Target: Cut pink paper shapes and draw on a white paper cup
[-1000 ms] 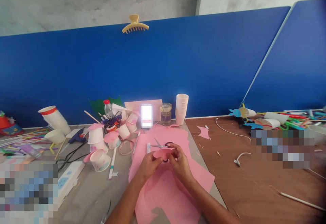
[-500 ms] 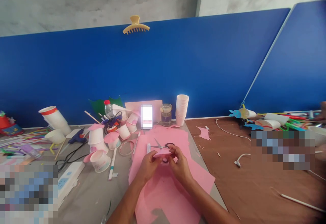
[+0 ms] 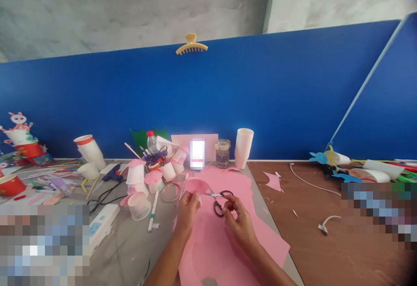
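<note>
My left hand (image 3: 189, 213) pinches a rounded pink paper piece (image 3: 196, 185) between thumb and fingers. My right hand (image 3: 240, 217) is at the scissors (image 3: 214, 195), its curled fingertips on the two dark handle loops. The scissor blades are apart and point left, their tips partly hidden behind the pink piece. Large pink paper sheets (image 3: 208, 244) lie beneath both hands. A small whitish object beside my left fingertips is mostly hidden.
White-and-pink paper cups (image 3: 139, 205), a marker (image 3: 153, 212) and a glue gun (image 3: 114, 172) lie left. Behind are a glaring screen (image 3: 197, 153), a jar (image 3: 223, 152) and stacked cups (image 3: 244, 148). A power strip (image 3: 103, 223) lies near left; cables (image 3: 312, 185) cross the brown surface.
My hands have moved apart. The pink piece, earlier between both hands, is now in my left hand alone, and my right hand has come to the scissor handles. The view has shifted slightly left and up.
</note>
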{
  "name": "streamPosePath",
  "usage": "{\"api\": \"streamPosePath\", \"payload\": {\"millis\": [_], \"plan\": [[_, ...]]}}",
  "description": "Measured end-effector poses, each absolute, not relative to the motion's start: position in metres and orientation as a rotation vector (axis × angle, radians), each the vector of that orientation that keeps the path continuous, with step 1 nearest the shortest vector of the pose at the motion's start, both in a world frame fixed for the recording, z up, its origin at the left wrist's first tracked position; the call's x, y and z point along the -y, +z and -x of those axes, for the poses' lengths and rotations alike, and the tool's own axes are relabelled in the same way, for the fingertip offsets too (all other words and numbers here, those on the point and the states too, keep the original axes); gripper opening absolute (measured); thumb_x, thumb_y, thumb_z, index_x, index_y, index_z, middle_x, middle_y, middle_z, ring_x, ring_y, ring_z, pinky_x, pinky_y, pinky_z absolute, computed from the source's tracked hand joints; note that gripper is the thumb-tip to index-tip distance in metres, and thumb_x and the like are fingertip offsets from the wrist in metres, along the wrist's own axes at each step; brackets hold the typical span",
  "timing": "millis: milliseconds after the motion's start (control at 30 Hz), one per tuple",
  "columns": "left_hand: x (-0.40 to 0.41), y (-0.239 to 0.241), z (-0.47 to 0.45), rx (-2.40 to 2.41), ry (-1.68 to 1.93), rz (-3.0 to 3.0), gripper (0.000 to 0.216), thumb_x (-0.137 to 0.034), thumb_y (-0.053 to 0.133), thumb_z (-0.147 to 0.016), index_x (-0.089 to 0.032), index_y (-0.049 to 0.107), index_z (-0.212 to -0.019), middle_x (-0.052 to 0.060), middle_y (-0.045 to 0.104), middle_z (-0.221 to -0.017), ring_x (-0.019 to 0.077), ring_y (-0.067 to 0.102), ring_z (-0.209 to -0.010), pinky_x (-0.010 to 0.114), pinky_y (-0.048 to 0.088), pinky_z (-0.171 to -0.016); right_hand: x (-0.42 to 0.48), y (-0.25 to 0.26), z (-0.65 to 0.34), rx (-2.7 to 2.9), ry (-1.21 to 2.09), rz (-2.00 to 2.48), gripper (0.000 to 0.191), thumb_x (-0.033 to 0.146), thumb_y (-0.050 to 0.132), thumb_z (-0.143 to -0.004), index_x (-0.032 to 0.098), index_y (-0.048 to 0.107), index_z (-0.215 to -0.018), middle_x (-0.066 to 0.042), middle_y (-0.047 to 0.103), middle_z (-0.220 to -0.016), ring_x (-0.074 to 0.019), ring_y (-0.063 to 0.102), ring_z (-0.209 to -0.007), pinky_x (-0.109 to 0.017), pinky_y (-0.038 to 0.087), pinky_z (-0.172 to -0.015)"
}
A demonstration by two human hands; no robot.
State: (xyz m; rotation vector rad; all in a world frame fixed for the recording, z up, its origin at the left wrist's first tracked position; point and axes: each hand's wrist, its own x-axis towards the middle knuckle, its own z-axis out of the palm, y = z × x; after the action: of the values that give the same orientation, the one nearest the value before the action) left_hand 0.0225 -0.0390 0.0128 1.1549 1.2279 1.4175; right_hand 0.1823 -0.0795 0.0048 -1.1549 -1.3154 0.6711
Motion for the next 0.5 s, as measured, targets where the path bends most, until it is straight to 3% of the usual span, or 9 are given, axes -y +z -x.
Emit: {"api": "streamPosePath", "payload": {"millis": [133,233,367,500], "plan": [[0.041,0.015,-0.024,-1.222,1.364,-1.182,0.036,-0.047,0.060,-0.078,-0.021,0.042,-0.061,-0.009,0.036,-0.049,0.0078,0.032,-0.046,0.021,0.030,-0.049,0.081,0.006,-0.183,1.346,0.676,1.127,0.028,0.037,0.054,-0.085,0.018,0.059,-0.105,-0.001,0.059,-0.070,-0.0179,0.058,-0.064,-0.026,0.048,-0.053],[0.050,0.021,-0.032,-1.225,1.249,-1.340,0.030,-0.041,0.061,-0.078,-0.018,0.052,-0.062,-0.005,0.048,-0.054,0.0100,0.041,-0.052,0.022,0.034,-0.051,0.083,0.008,-0.184,1.373,0.642,1.072,0.030,0.038,0.054,-0.086,0.018,0.059,-0.107,-0.003,0.063,-0.076,-0.0183,0.060,-0.068,-0.029,0.052,-0.063],[0.057,0.022,-0.037,-1.063,1.083,-1.551,0.022,-0.035,0.057,-0.083,-0.016,0.068,-0.085,0.004,0.068,-0.079,0.0170,0.058,-0.074,0.027,0.045,-0.068,0.081,0.005,-0.185,1.334,0.619,1.091,0.030,0.036,0.057,-0.084,0.019,0.060,-0.109,-0.009,0.070,-0.097,-0.0218,0.065,-0.084,-0.032,0.055,-0.071],[0.056,0.017,-0.037,-1.080,1.029,-1.588,0.027,-0.038,0.055,-0.085,-0.014,0.069,-0.086,0.007,0.069,-0.083,0.0195,0.060,-0.077,0.030,0.047,-0.073,0.079,0.001,-0.184,1.308,0.661,1.180,0.020,0.030,0.053,-0.084,0.019,0.064,-0.096,-0.008,0.071,-0.090,-0.0224,0.066,-0.080,-0.031,0.054,-0.067]]}}
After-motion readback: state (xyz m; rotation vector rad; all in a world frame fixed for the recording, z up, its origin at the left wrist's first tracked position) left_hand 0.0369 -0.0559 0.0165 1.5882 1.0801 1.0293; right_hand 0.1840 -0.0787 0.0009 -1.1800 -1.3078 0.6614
